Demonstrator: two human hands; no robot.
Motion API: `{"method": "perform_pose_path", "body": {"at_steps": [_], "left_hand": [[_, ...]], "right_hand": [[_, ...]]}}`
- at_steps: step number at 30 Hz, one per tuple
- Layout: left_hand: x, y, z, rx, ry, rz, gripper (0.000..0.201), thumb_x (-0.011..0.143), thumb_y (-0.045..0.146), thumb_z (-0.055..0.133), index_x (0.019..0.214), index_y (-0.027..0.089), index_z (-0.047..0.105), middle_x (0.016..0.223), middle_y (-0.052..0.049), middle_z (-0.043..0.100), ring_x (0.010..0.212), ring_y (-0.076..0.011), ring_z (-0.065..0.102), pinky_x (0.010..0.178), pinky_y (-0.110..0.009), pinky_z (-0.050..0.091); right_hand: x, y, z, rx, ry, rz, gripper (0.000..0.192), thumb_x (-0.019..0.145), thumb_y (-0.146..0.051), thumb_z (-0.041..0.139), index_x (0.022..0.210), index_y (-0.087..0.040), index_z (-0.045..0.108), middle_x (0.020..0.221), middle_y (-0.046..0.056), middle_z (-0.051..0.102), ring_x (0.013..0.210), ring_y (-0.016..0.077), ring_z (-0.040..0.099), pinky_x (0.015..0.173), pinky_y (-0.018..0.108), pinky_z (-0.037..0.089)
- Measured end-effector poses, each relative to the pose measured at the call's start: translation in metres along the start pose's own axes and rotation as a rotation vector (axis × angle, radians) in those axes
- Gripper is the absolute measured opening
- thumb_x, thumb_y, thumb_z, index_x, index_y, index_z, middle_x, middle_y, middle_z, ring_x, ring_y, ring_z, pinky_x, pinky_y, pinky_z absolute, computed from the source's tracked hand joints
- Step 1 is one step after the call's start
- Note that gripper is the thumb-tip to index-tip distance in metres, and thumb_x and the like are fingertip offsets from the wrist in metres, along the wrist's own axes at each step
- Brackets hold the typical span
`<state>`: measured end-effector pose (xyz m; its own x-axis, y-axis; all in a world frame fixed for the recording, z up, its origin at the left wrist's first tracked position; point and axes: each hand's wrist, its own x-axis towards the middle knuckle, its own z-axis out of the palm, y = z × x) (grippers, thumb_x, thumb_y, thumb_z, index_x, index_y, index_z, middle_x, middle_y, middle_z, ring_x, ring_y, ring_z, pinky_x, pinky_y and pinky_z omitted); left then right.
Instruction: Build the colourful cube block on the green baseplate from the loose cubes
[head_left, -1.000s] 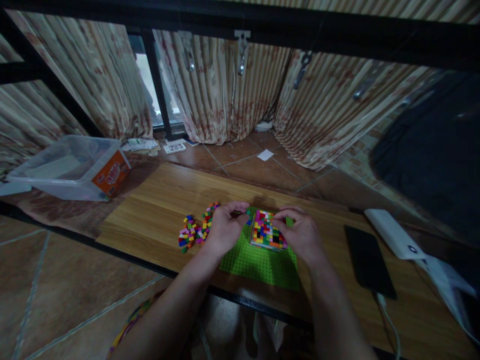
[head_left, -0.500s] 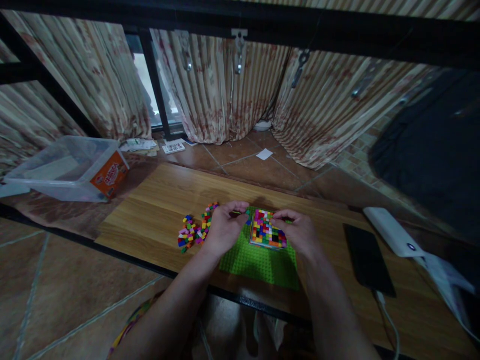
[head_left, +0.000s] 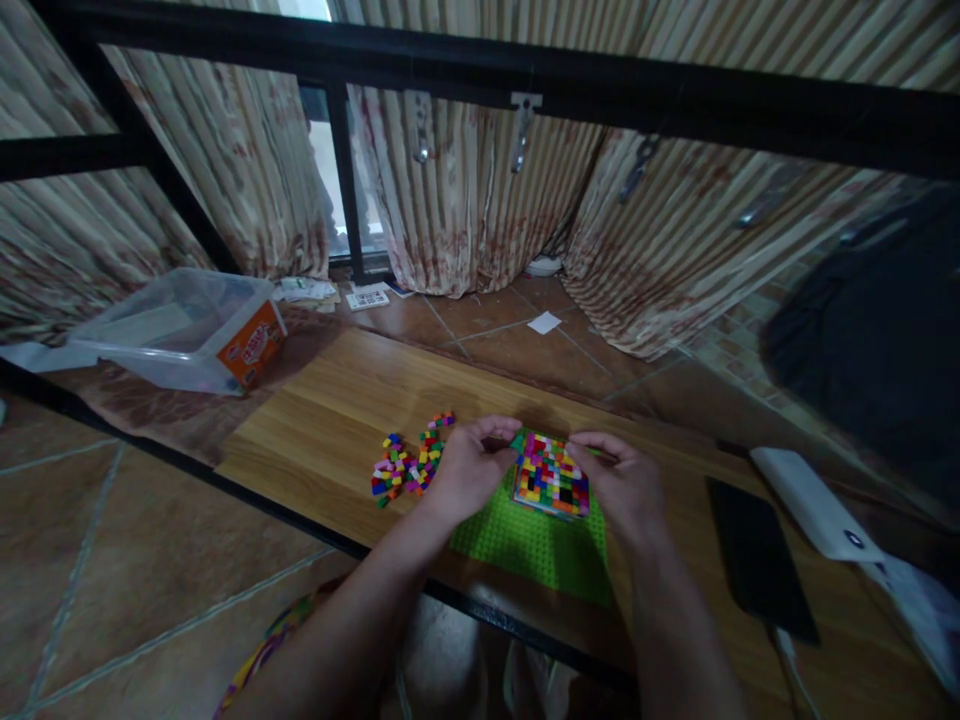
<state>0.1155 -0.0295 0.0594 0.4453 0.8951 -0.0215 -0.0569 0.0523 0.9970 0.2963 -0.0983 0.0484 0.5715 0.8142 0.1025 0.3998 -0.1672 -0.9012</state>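
Note:
A block built of many-coloured toy bricks [head_left: 551,478] stands on a green studded baseplate [head_left: 532,550]. My left hand [head_left: 474,470] is at the block's far left corner, its fingers curled and the thumb drawn towards the index finger. Bits of green and blue show beside those fingertips; whether they are held is unclear. At the far right corner, my right hand [head_left: 621,485] has thumb and index finger close together by the top bricks. Anything in that pinch is too small to make out. Loose toy bricks [head_left: 409,468] lie left of my left hand.
The wooden board [head_left: 315,420] carries all this. A phone [head_left: 757,555] with a cable lies on the right, beside a white power bank [head_left: 806,500]. At the far left stands a clear plastic box [head_left: 180,335] with an orange label. Black rails [head_left: 480,60] cross above.
The view has shifted, so everything sits further right and a little lower. My right fingertips have moved from over the block's top towards its far right corner. My left fingertips are closer to the block.

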Motion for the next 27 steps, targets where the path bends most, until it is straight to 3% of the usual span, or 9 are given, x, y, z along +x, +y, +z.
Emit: {"method": "perform_pose_path", "body": {"at_steps": [4,10,14,27], "left_hand": [[0.000,-0.002,0.004,-0.019,-0.030,0.016,0.032,0.069,0.001,0.062,0.097,0.014,0.072,0.088,-0.005,0.072,0.080,-0.0141,0.065,0.079,-0.027,0.052],[-0.002,-0.003,0.008,0.003,-0.015,0.080,0.034,0.069,-0.001,0.062,0.098,0.016,0.070,0.086,-0.003,0.072,0.080,-0.0135,0.066,0.079,-0.025,0.053],[-0.003,-0.002,0.011,0.049,-0.018,0.124,0.036,0.072,0.000,0.061,0.103,0.016,0.068,0.089,-0.004,0.072,0.083,-0.0143,0.067,0.082,-0.027,0.053],[-0.004,0.001,0.010,0.200,0.010,0.103,0.030,0.077,0.012,0.060,0.107,0.015,0.065,0.089,-0.006,0.072,0.080,-0.0174,0.067,0.074,-0.028,0.052]], "right_hand": [[-0.002,-0.012,0.007,-0.027,0.005,-0.209,0.024,0.081,-0.042,0.063,0.083,-0.021,0.074,0.094,0.008,0.072,0.090,0.0230,0.065,0.085,0.040,0.050],[-0.008,-0.021,0.010,-0.128,-0.107,-0.449,0.021,0.087,-0.039,0.059,0.093,-0.025,0.074,0.106,0.008,0.068,0.103,0.0237,0.061,0.094,0.044,0.046],[-0.009,-0.016,0.013,-0.132,-0.157,-0.479,0.018,0.087,-0.035,0.060,0.094,-0.026,0.074,0.109,0.007,0.067,0.104,0.0233,0.060,0.093,0.044,0.046],[-0.015,-0.023,0.020,-0.079,-0.109,-0.433,0.012,0.087,-0.031,0.060,0.085,-0.023,0.069,0.095,0.005,0.067,0.094,0.0212,0.060,0.085,0.039,0.047]]}}
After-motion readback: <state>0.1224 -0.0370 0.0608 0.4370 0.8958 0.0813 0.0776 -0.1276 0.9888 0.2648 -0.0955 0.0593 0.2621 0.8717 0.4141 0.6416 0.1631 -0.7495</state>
